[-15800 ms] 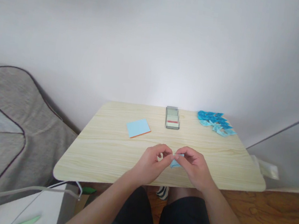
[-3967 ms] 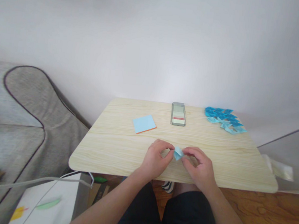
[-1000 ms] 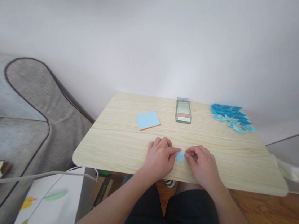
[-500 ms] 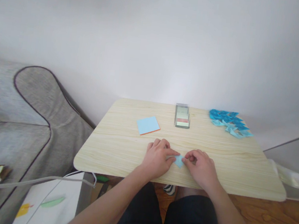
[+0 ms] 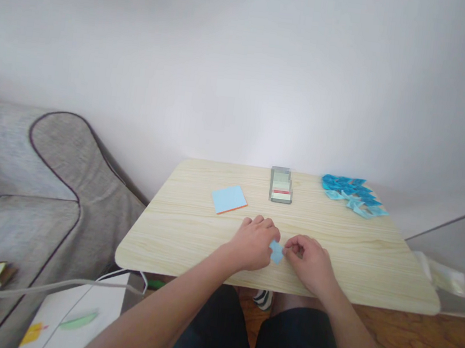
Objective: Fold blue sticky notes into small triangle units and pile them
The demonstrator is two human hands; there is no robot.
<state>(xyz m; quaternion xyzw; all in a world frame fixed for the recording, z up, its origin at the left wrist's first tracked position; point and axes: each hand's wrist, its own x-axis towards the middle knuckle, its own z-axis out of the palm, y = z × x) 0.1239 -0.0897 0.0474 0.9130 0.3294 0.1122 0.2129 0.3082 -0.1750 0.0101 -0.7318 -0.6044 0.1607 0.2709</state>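
A small folded light-blue paper piece (image 5: 276,252) rests on the wooden table (image 5: 191,231) near its front edge. My left hand (image 5: 253,242) is curled with its fingertips pressed on the paper's left side. My right hand (image 5: 309,261) is curled too, pinching the paper's right edge. The two hands nearly meet over the paper and hide part of it.
A pad of light-blue square sheets (image 5: 229,199) lies at the table's middle left. A phone (image 5: 281,185) lies at the back centre. A heap of several folded blue pieces (image 5: 353,195) sits at the back right. A grey sofa (image 5: 41,173) stands to the left.
Both hands stay on the paper; over the last second my left hand has turned and closed in over it. The camera view shifted slightly.
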